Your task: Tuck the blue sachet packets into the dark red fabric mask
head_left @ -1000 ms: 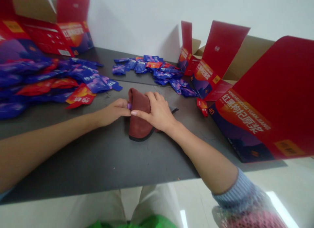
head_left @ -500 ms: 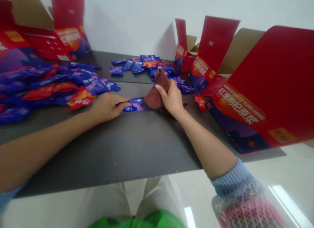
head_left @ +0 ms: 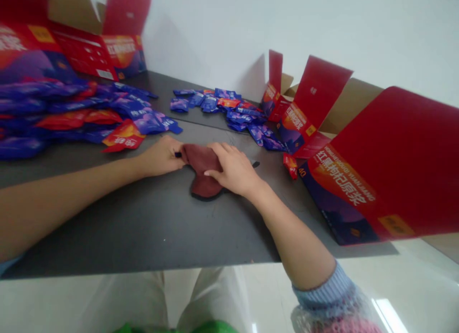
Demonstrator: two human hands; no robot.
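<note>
My left grip [head_left: 160, 156] is pressed together at the maroon cloth [head_left: 202, 187], pinch unclear; right grip [head_left: 233, 169] spread flat on top.

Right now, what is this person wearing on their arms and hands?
The left hand and right hand are gloveless, the forearms uncovered. The right sleeve has a pale blue ribbed cuff, then a pink part under clear shiny netting. A sliver of pale blue left sleeve shows.

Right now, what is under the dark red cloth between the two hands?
The dark red cloth lies on the grey table. A small dark tip sticks out by the left hand, a dark corner by the right hand. The rest beneath is covered.
</note>
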